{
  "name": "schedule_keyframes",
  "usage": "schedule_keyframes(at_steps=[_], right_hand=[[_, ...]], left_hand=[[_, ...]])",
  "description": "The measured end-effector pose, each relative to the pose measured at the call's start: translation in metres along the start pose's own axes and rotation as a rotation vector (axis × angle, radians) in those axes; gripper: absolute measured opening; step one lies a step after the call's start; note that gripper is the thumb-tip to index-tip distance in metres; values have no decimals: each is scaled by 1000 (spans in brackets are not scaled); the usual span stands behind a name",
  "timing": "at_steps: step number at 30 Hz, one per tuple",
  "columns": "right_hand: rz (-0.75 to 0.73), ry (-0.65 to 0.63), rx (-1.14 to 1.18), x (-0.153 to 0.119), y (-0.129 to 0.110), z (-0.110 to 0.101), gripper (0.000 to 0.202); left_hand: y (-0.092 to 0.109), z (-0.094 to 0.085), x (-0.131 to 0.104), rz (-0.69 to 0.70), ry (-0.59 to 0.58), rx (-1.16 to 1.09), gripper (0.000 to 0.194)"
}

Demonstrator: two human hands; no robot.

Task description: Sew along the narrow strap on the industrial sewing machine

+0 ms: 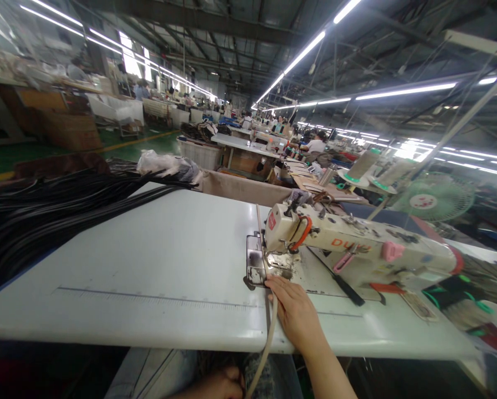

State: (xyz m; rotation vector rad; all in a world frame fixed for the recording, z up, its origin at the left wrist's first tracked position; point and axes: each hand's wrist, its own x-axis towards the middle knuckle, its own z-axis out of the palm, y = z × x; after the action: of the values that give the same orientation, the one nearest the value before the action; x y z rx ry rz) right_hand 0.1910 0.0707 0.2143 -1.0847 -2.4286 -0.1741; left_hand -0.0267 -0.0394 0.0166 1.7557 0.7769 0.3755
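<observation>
A narrow beige strap point(270, 327) runs from under the head of the sewing machine point(314, 233), across the table's front edge and down towards my lap. My right hand point(292, 307) rests on the table just in front of the needle plate point(255, 260), its fingers and thumb closed on the strap. Below the table edge, over my lap, is my left hand point(229, 383). It is curled beside the hanging strap, in shadow and partly cut off by the frame; what it holds is hidden.
Long black strips point(65, 216) are heaped along the left of the white table point(160, 249), which bears a printed ruler line. A black-handled tool point(348, 288) lies beside the machine. Thread cones point(362, 165) and a fan point(433, 197) stand behind right. People work at farther tables.
</observation>
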Motion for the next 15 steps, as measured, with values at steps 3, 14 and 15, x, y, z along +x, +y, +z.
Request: schedule_keyframes(at_steps=[3,14,15], right_hand=[[2,6,2,-1,1,2,32],[11,2,2,0,0,0,33],[11,1,2,0,0,0,33]], left_hand=[[1,-1,1,-6,-20,91,35],[-15,5,3,33,24,133,24],[-14,4,2,50,34,121,22]])
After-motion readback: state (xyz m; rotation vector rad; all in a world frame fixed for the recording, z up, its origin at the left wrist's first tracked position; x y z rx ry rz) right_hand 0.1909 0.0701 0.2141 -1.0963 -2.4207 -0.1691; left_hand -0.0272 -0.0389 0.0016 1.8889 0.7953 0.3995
